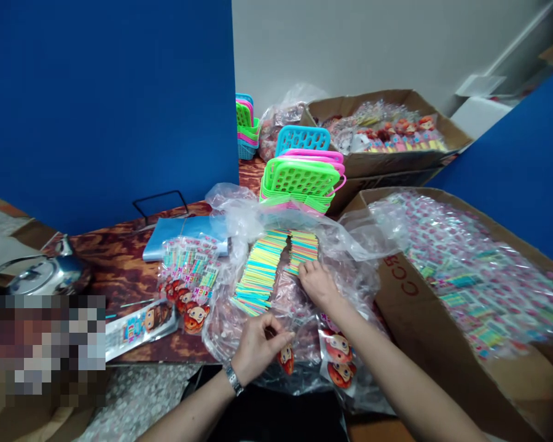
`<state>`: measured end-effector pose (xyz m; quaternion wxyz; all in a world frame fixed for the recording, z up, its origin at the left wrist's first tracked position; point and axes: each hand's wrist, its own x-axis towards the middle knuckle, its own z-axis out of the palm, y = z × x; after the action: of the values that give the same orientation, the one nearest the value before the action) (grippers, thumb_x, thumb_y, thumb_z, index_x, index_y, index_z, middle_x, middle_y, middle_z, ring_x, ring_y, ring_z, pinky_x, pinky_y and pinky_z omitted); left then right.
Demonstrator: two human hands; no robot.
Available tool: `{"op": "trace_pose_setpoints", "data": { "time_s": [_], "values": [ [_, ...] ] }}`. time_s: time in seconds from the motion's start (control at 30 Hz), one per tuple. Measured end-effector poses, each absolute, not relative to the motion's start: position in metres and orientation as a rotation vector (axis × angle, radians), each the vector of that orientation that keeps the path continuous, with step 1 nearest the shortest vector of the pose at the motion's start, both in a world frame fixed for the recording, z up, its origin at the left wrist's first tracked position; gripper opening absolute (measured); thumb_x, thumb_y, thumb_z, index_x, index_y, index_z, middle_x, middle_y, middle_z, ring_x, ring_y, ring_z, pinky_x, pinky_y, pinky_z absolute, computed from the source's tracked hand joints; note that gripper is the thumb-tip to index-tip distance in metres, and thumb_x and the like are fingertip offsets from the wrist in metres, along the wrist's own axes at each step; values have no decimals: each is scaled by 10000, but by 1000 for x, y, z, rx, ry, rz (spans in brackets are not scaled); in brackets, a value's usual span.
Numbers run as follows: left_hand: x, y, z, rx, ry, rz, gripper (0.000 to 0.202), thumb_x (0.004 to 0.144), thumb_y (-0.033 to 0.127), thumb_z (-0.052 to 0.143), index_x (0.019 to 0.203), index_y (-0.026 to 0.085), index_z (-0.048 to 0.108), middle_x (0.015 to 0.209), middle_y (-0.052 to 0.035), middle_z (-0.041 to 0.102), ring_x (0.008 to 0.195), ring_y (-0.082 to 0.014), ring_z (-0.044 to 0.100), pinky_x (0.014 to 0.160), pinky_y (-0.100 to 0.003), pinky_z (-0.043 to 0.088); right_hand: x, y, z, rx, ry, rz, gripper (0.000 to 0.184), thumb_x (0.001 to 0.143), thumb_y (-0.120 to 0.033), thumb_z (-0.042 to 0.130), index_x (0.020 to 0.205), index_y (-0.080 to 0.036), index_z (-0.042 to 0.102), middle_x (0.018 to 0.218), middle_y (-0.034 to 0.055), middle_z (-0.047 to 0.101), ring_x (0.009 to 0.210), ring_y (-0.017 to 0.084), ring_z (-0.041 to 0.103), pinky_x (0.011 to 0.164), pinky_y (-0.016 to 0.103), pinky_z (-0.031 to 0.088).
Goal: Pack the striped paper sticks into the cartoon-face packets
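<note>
Right hand [320, 287] had fingers bent close together, tips at the smaller bunch of coloured sticks [303, 248], couldn't tell from where I stood if any were gripped; left hand [260, 347] was half curled, thumb near forefinger, printed packet [286, 360] just below thumb tip, grip unclear; bigger stick bunch [257, 273] lay beyond left fingers, green basket [299, 178] farther past both

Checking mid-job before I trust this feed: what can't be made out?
Head view, all:
Right hand: whether it grips the thin sticks; its own fingers hide this.
Pouch by the left hand: partly covered by it.
Large carton: right end cut off by picture edge.
Its pouches: print blurred.
Lower left: pixelation hides everything there.
</note>
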<state>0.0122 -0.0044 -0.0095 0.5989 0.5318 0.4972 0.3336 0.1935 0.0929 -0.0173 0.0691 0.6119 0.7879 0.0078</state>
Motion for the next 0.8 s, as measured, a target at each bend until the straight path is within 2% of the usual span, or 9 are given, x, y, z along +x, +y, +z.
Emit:
{"op": "trace_pose_setpoints", "data": {
  "time_s": [0.33, 0.6, 0.67, 0.73, 0.8],
  "values": [
    [11, -3, -9, 1254, 1167, 755, 226, 705, 318, 645, 621, 148, 522, 569, -6, 587, 523, -118, 527, 503, -219, 407, 196, 100, -17, 1763, 2370, 21, 237, 844, -75, 326, 922, -127, 544, 938, 152, 565, 930, 246, 478, 785, 352, 362],
    [7, 5, 3, 1153, 1099, 854, 243, 711, 333, 652, 628, 146, 521, 588, 9, 568, 547, -108, 514, 546, -223, 402, 206, 109, -2, 1888, 2394, -245, 181, 843, -97, 355, 954, -95, 498, 952, 184, 598, 883, 232, 561, 750, 348, 409],
    [6, 12, 11, 1127, 1074, 908, 256, 708, 345, 656, 619, 150, 515, 598, 11, 562, 571, -112, 518, 566, -226, 404, 209, 108, 7, 1920, 2418, -375, 183, 867, -147, 352, 987, -97, 480, 891, 155, 626, 799, 208, 596, 690, 325, 437],
    [5, 24, 18, 1128, 1041, 984, 267, 703, 349, 663, 603, 153, 511, 662, -7, 587, 673, -136, 551, 639, -242, 419, 210, 101, 16, 1910, 2461, -528, 213, 908, -227, 307, 994, -135, 478, 804, 80, 645, 691, 155, 613, 616, 269, 457],
    [5, 38, 24, 1150, 999, 1044, 276, 690, 352, 677, 588, 158, 511, 699, -21, 604, 786, -166, 568, 730, -267, 419, 208, 90, 21, 1866, 2495, -983, 258, 925, -311, 275, 982, -183, 492, 738, 13, 645, 595, 113, 609, 534, 223, 462]
  ]
}}
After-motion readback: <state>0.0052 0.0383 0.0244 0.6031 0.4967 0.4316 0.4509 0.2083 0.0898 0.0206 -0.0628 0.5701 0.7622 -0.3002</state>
